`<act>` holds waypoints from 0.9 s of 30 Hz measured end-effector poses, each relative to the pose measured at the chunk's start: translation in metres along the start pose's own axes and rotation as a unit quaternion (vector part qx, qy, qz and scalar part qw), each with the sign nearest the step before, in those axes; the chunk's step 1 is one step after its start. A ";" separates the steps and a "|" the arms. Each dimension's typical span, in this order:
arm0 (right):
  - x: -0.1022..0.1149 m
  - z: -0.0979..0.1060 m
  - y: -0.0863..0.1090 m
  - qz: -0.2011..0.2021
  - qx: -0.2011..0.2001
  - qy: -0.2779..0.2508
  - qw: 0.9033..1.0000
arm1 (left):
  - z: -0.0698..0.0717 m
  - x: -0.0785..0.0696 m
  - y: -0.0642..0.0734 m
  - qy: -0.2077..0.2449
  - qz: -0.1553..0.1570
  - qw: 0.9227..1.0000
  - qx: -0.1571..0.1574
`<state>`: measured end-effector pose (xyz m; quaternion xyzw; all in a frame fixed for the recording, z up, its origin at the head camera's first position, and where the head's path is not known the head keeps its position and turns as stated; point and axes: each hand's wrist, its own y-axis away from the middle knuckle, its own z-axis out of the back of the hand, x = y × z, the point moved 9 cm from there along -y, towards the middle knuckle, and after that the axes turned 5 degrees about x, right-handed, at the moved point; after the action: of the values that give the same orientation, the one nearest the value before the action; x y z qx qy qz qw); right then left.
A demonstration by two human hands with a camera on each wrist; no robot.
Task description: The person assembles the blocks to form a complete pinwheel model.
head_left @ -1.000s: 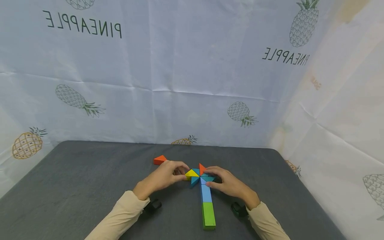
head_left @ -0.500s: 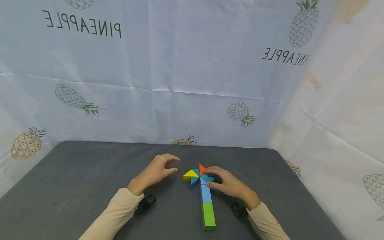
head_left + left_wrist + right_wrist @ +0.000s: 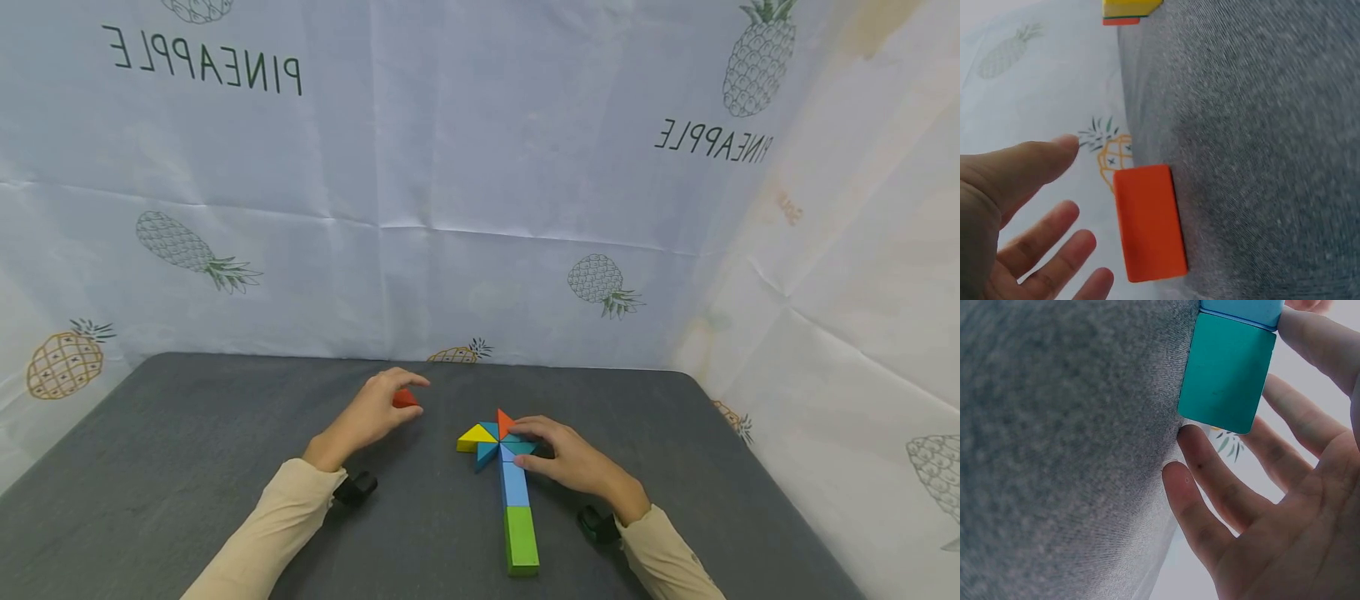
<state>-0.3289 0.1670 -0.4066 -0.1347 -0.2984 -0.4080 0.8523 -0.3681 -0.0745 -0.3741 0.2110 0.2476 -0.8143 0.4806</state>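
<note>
My left hand (image 3: 366,417) is beside an orange-red triangular block (image 3: 405,399) at the table's far side. In the left wrist view the thumb and fingers are spread near this block (image 3: 1150,225), with a gap between. My right hand (image 3: 573,457) rests at a flat pinwheel of triangular blocks. Its thumb touches a light blue block (image 3: 1241,309) below the hub, and its index fingertip is at the orange triangle (image 3: 504,424). Between them lies a teal triangle (image 3: 1229,372). A yellow triangle (image 3: 474,437) and blue ones (image 3: 486,454) form the left side.
Below the pinwheel a blue rectangular block (image 3: 515,485) and a green block (image 3: 522,537) run in line towards me. The dark grey table (image 3: 225,467) meets a white pineapple-print cloth (image 3: 480,167) at the back. Dark straps (image 3: 356,488) are on both wrists.
The left hand has let go of the yellow triangle and moved left and away from me to the loose orange-red block. The right hand has stayed in place.
</note>
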 end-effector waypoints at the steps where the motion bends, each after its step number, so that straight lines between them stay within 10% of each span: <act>1: 0.000 0.000 0.000 0.000 -0.001 -0.001 1.000 | 0.000 0.002 0.000 -0.003 0.003 1.000 0.001; 27: -0.002 0.000 0.001 -0.008 -0.005 -0.004 1.000 | -0.012 0.034 -0.006 -0.024 0.054 0.998 0.036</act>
<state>-0.3290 0.1685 -0.4078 -0.1380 -0.3013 -0.4159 0.8469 -0.3873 -0.0878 -0.4027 0.2211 0.1951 -0.8005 0.5217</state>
